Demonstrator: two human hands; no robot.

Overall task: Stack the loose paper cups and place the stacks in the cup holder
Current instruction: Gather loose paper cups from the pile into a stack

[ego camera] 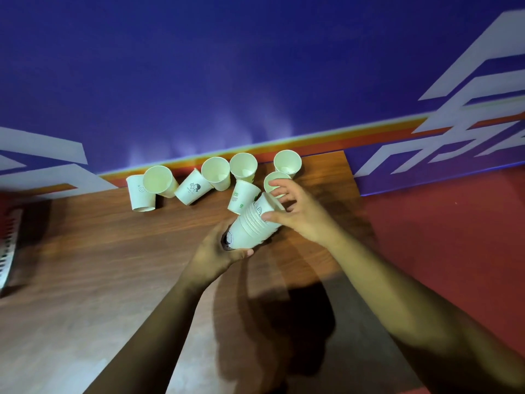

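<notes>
A tilted stack of white paper cups is held above the wooden table. My left hand grips its lower end. My right hand is at its upper end, thumb on the stack's side and fingers spread over the top cup. Several loose white cups lie or stand in a row by the wall: one upside down at the left, one with a dark print, one with a green print, one partly hidden behind my right fingers. No cup holder can be made out.
A blue wall with white and orange stripes runs behind the table. A red floor or surface lies right of the table's edge. A metal slotted object sits at the far left.
</notes>
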